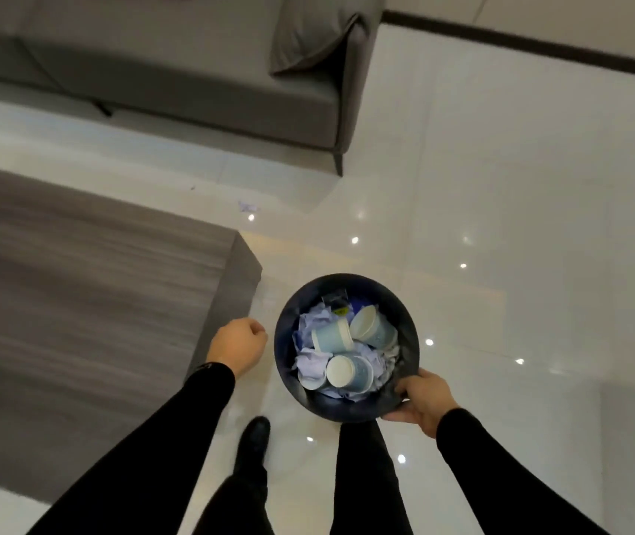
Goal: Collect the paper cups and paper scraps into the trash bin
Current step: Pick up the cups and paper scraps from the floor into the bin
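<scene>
Left hand [236, 345] is curled into a fist, seemingly empty. Right hand [422, 403] grips the bin [289, 314] by its near rim. Both black-sleeved arms stretch forward and down.

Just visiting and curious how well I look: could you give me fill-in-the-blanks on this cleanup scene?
The right hand holds the trash bin by its ____.
Paper cups lie ____ the bin.
The left hand, a fist, holds ____.
One paper scrap lies on the ____.
Missing: rim; inside; nothing; floor.
</scene>
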